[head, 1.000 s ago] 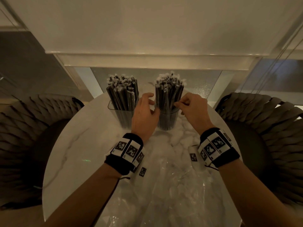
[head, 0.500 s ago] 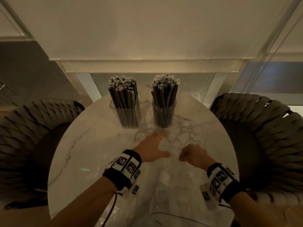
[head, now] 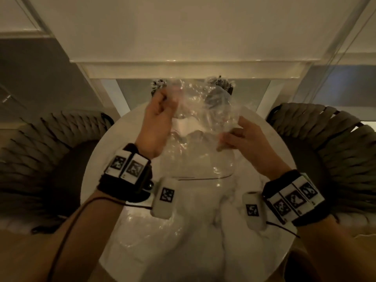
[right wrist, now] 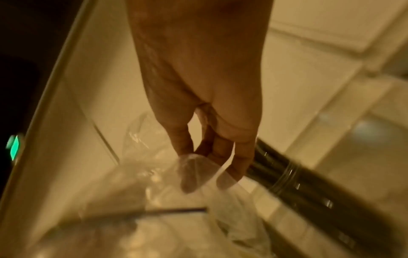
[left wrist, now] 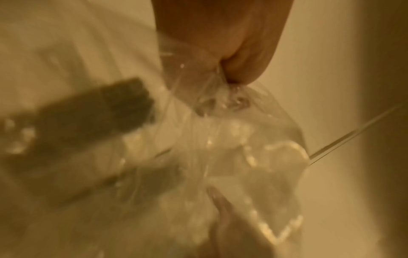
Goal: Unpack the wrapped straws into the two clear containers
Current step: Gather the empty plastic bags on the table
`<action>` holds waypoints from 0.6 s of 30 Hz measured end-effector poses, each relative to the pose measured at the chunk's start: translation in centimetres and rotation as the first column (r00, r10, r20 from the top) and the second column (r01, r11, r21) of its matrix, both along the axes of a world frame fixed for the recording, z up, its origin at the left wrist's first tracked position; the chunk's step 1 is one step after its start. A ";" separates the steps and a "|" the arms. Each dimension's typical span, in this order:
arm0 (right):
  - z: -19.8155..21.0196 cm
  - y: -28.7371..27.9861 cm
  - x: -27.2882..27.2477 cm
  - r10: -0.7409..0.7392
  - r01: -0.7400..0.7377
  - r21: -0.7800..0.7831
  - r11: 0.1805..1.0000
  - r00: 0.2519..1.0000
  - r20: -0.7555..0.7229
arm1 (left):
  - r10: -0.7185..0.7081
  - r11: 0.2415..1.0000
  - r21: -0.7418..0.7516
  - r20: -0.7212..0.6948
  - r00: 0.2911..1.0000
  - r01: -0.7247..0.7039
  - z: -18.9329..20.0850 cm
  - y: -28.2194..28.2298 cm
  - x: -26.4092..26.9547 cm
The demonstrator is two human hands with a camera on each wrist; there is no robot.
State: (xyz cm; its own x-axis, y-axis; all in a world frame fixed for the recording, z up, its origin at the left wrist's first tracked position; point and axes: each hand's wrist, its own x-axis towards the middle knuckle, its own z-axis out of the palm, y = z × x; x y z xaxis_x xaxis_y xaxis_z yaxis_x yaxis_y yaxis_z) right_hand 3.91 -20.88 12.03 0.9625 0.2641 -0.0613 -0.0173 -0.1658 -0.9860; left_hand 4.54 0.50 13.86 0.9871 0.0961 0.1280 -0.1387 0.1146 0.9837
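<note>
Both hands hold a crumpled clear plastic bag (head: pixel 205 110) up over the round marble table (head: pixel 95 169). My left hand (head: pixel 160 110) grips the bag's upper left part in curled fingers; the left wrist view shows the bunched plastic bag (left wrist: pixel 223 104) in that hand (left wrist: pixel 232 57). My right hand (head: pixel 236 137) pinches the bag's right edge, and its fingers (right wrist: pixel 187 174) press the film between them. Behind the bag stand two clear containers of dark wrapped straws, of which only the tops (head: pixel 159 84) (head: pixel 220 82) show. The right container (right wrist: pixel 287 172) is blurred in the right wrist view.
A woven dark chair (head: pixel 46 147) stands left of the table and another chair (head: pixel 329 139) right of it. More clear plastic film (head: pixel 162 231) lies on the near part of the table. A white wall ledge (head: pixel 183 68) runs behind the containers.
A second ago both hands were at the right container's straws. They then dropped to the plastic on the table, and now they have lifted the bag up in front of the containers.
</note>
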 end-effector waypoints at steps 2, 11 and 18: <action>-0.3 2.3 -1.1 0.052 -0.050 0.048 0.998 0.997 -0.050 | 0.128 0.986 0.118 -0.047 0.991 -0.121 0.2 3.3 -0.5; -7.1 12.0 -5.5 -0.034 -0.045 -0.276 0.960 0.961 -0.274 | 0.233 0.934 0.356 -0.575 0.784 -0.017 -6.7 13.6 -7.2; -12.2 16.1 -8.6 0.011 -0.320 -0.475 0.820 0.838 -0.545 | 0.286 0.856 0.516 -0.518 0.806 0.029 -15.2 14.0 -10.5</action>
State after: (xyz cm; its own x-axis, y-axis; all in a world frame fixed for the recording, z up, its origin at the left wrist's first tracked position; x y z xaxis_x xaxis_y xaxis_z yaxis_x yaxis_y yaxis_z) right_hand -4.72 -4.77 -0.20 0.6951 0.1925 -0.6926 -0.3971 -0.7004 -0.5931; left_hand -6.01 14.45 -1.31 0.8741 0.3090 -0.3748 0.4729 -0.3653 0.8018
